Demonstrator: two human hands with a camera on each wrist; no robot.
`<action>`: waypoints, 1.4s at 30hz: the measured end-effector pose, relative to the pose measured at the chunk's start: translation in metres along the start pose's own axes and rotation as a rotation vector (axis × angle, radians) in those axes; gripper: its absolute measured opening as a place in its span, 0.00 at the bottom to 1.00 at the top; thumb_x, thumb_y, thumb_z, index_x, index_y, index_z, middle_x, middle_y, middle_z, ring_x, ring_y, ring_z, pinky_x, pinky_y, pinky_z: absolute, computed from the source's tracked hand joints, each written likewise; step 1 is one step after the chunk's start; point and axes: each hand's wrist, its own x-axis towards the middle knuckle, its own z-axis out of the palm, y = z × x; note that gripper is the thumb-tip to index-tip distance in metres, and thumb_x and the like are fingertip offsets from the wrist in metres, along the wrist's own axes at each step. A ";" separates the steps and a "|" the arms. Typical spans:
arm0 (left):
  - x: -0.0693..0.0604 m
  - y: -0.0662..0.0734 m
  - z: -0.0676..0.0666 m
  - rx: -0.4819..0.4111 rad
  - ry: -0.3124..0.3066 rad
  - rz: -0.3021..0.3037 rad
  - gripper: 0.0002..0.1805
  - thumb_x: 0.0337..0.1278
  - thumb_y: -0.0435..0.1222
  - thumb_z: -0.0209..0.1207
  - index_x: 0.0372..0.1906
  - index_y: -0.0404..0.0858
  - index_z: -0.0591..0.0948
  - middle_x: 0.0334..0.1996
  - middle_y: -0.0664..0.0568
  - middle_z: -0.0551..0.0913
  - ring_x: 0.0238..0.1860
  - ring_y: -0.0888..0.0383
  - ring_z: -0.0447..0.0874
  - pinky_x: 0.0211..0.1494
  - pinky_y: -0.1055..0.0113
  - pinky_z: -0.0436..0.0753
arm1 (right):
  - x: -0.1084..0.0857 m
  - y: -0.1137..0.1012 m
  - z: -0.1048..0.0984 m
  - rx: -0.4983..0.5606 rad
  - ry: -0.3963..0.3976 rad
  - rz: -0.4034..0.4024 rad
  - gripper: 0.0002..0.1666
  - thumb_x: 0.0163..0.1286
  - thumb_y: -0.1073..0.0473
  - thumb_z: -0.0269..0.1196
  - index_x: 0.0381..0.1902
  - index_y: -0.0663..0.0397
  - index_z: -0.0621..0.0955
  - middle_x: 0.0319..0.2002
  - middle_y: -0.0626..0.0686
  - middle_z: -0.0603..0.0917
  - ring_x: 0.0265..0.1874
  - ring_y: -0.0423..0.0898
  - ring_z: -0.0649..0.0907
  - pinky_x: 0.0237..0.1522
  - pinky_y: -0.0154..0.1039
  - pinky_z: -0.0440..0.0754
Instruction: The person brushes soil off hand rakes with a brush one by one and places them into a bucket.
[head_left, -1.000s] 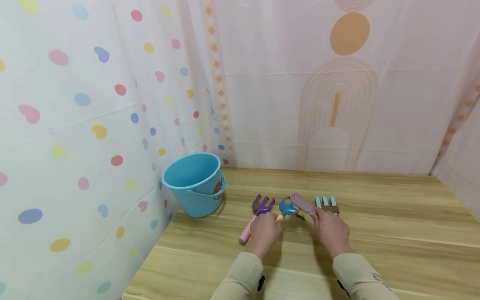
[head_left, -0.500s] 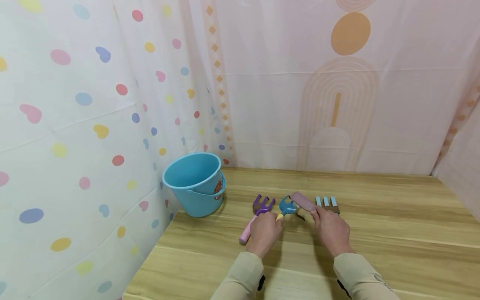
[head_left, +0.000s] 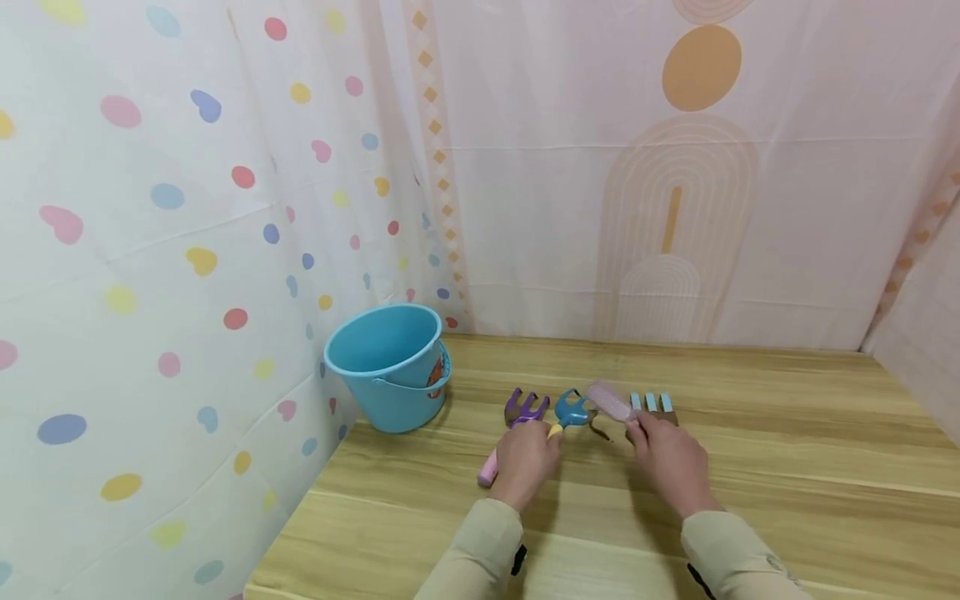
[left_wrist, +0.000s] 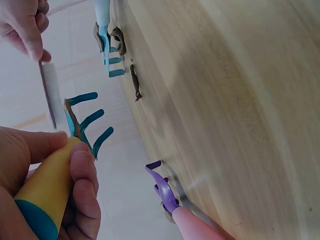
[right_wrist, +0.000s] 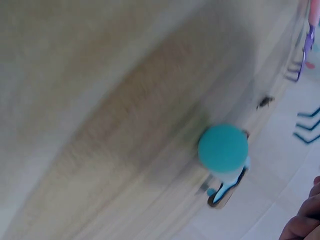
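Note:
My left hand [head_left: 527, 463] grips the yellow handle [left_wrist: 49, 185] of a small blue rake [head_left: 573, 411], whose tines are held above the table. Brown material clings to the rake's head in the left wrist view. A flat pinkish brush-like piece [head_left: 610, 402] is pinched by its end in my right hand [head_left: 672, 463], close to the rake's right side. Beside my left hand lies a purple rake [head_left: 527, 408] with a pink handle [head_left: 488, 469]. Past my right hand rests a light-blue rake [head_left: 651, 403] with brown matter on it.
A blue bucket [head_left: 401, 407] stands at the table's back left, its handle hanging down. Thin dark brown scraps [left_wrist: 135, 83] lie on the wooden table [head_left: 810, 433] between the rakes. Patterned curtains [head_left: 525, 208] rise behind and to the left.
My right hand has moved slightly right, taking the pinkish piece away from the blue rake's head. My left hand and its rake have shifted a little left.

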 end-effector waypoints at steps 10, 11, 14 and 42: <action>-0.001 0.003 0.002 0.027 0.012 0.065 0.21 0.64 0.44 0.62 0.15 0.44 0.74 0.13 0.59 0.71 0.18 0.59 0.71 0.23 0.62 0.71 | -0.007 -0.009 0.010 -0.030 -0.011 0.002 0.13 0.73 0.55 0.61 0.48 0.56 0.84 0.34 0.62 0.87 0.27 0.62 0.85 0.21 0.56 0.78; -0.001 0.004 0.002 0.029 0.014 0.072 0.21 0.64 0.44 0.62 0.15 0.44 0.74 0.13 0.59 0.70 0.18 0.59 0.71 0.23 0.62 0.71 | -0.007 -0.008 0.010 -0.036 -0.013 0.010 0.13 0.73 0.55 0.61 0.48 0.56 0.84 0.34 0.62 0.87 0.27 0.62 0.85 0.21 0.57 0.78; -0.002 0.005 0.002 0.033 0.027 0.083 0.21 0.64 0.44 0.62 0.15 0.44 0.73 0.13 0.59 0.70 0.17 0.60 0.70 0.22 0.63 0.70 | -0.006 -0.007 0.008 -0.045 -0.025 0.025 0.13 0.73 0.54 0.61 0.47 0.57 0.84 0.32 0.63 0.86 0.26 0.63 0.84 0.20 0.56 0.77; -0.003 0.006 0.002 0.027 0.039 0.045 0.19 0.61 0.43 0.63 0.16 0.44 0.76 0.14 0.59 0.70 0.19 0.58 0.72 0.20 0.63 0.68 | -0.005 0.014 -0.008 0.024 -0.075 0.156 0.16 0.76 0.55 0.57 0.51 0.62 0.82 0.26 0.59 0.84 0.19 0.52 0.79 0.18 0.48 0.73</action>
